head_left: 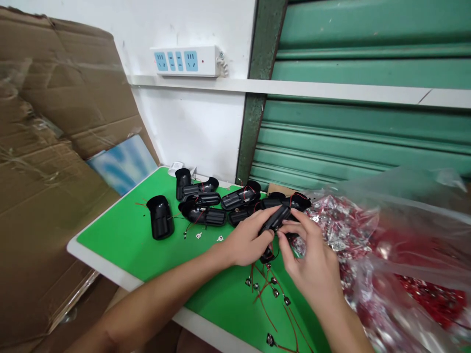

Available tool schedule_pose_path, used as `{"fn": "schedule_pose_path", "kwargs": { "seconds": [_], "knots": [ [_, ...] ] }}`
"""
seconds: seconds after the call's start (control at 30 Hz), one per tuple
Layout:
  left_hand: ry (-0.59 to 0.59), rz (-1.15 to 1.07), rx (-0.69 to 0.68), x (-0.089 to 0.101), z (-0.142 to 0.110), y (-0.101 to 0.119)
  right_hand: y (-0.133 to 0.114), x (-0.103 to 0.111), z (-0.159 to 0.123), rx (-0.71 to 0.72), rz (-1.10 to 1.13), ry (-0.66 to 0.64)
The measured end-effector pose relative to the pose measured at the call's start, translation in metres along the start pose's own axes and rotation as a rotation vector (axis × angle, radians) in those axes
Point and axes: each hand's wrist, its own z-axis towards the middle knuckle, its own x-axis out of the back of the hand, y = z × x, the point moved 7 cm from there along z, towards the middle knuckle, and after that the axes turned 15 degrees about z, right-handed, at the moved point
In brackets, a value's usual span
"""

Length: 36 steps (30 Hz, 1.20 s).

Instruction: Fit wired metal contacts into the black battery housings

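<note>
Since both hands meet on it, the black plastic housing [274, 219] just right of frame centre is clearly the piece being worked; it's lifted slightly off the green table [121, 235], probably so the fingers can get at both sides. Left hand [246, 240] is curled around its lower end, fingers closed on it like a clamp; right hand [312, 260] comes in from the lower right with thumb and fingertips pinched at the housing's edge, maybe on a small contact or wire, too tiny to tell.

Below the hands, toward the bottom centre, loose red wires with metal contacts [274, 294] lie spread out, I'd guess so each can be picked singly; a couple of small silver tabs [220, 239] sit left of centre.

Behind, mid-frame, a cluster of similar black housings [206, 206] with red wires is lined up, one standing apart at the left [161, 217]; looks like a done-or-waiting pile kept within reach.

Right side is filled by a clear plastic bag of red and silver parts [386, 255], mouth open toward the hands; upper left has cardboard [47, 147], and a wall power strip [187, 61] sits top centre.
</note>
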Motion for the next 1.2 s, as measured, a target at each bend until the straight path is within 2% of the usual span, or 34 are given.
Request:
{"fn": "schedule_pose_path", "kwargs": {
  "seconds": [0.13, 0.5, 0.93, 1.2],
  "knots": [
    [-0.005, 0.026, 0.049, -0.002, -0.002, -0.001, -0.003, 0.001, 0.001, 0.005, -0.025, 0.01],
    [-0.004, 0.066, 0.082, -0.007, -0.004, -0.004, -0.004, -0.001, -0.003, -0.011, -0.09, 0.034],
    [-0.015, 0.175, 0.145, -0.004, -0.007, 0.004, -0.017, -0.008, -0.002, 0.149, -0.22, 0.045],
    [-0.089, 0.324, 0.173, -0.006, -0.01, 0.009, -0.017, -0.012, -0.002, 0.15, -0.201, -0.047]
  ]
}}
